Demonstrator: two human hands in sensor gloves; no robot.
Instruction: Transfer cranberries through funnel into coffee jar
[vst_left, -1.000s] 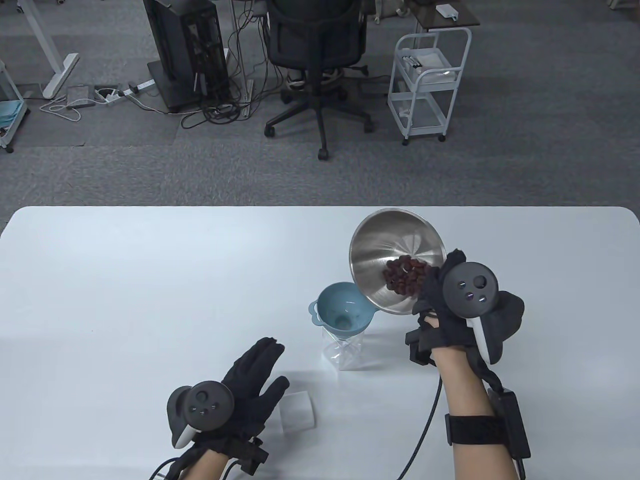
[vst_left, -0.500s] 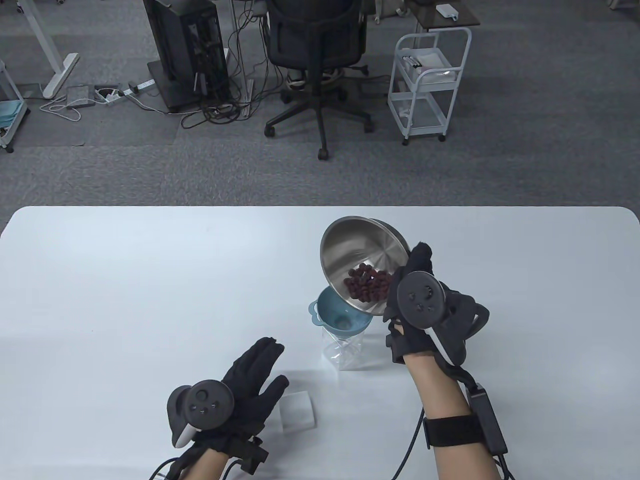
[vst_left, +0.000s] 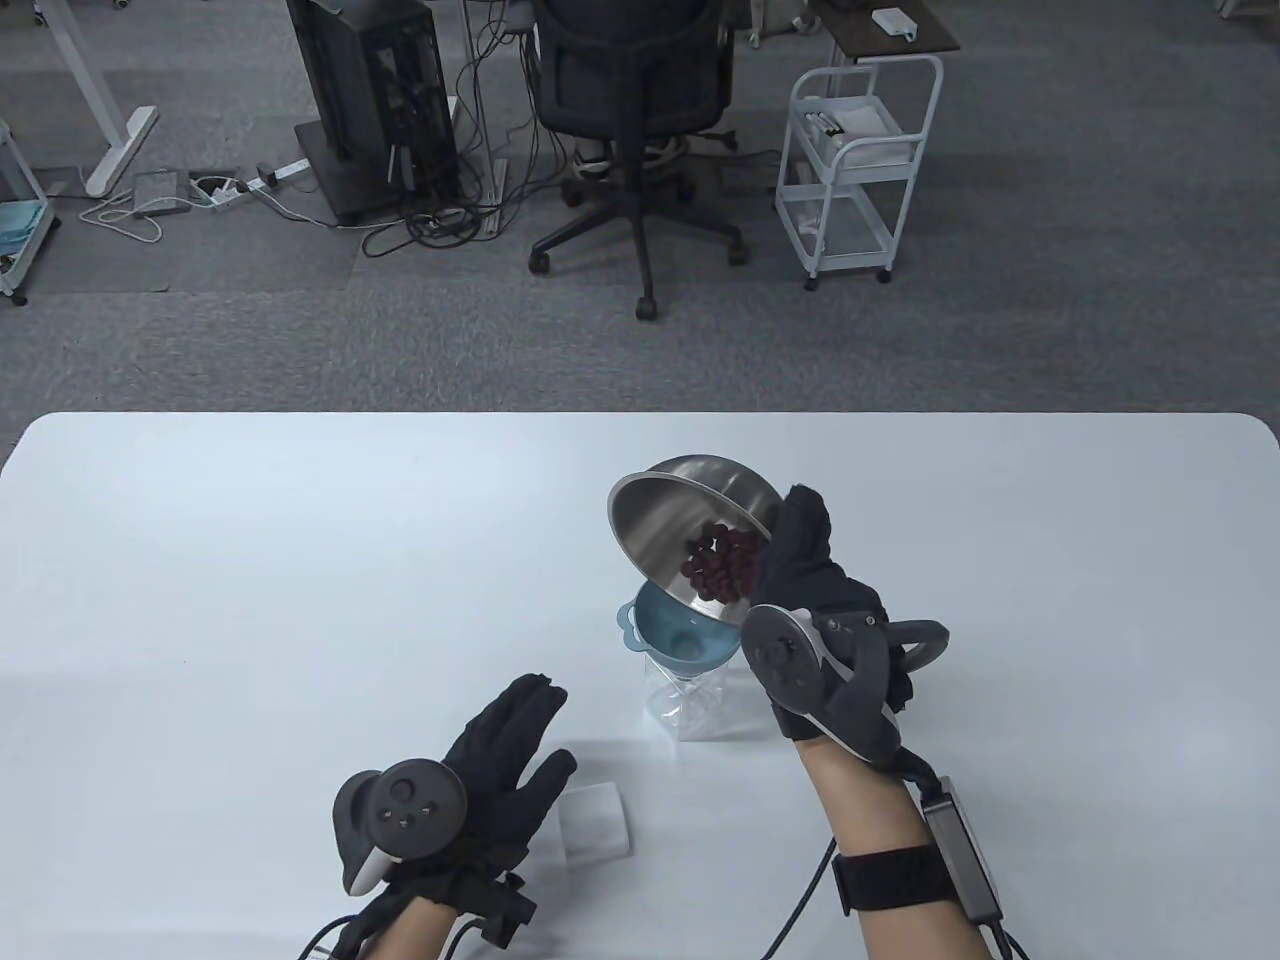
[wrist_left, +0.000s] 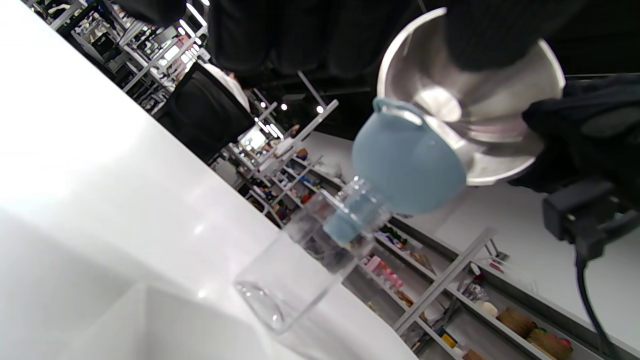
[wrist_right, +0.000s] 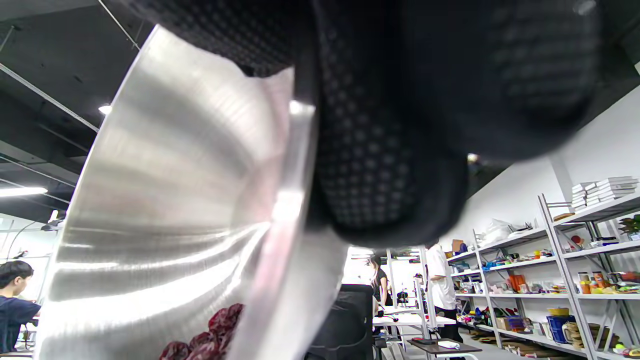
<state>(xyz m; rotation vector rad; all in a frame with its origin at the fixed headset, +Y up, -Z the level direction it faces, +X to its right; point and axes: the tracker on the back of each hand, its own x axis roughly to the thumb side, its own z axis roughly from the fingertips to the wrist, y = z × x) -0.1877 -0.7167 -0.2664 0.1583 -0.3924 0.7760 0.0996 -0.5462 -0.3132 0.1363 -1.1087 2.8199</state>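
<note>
Bowl has shifted left and tipped further since the earlier frames, right hand rolling over with it; left hand hasn't budged. Left to right in the table view: left hand (vst_left: 490, 775) lies flat in the lower left of centre, fingers spread, holding nothing, with a small white lid (vst_left: 596, 822) just beside its fingertips. Centre frame, blue funnel (vst_left: 678, 630) sits in the mouth of the clear coffee jar (vst_left: 697, 705), which looks empty so far. Steel bowl (vst_left: 690, 540) overlaps the funnel's upper-right rim, mouth tilted toward the camera. Cranberries (vst_left: 722, 568) are piled at the low lip, right against the right hand (vst_left: 815, 610), which grips the bowl's right rim, fingers wrapped over the edge. My read: berries are light, dry and lumpy, so they'll likely go in clumps and may bridge in the funnel neck; pour slowly. Bowl is stiff but slick, so the rim pinch is the right hold. Jar looks light and top-heavy with the funnel in; a nudge from the bowl could tip it.
</note>
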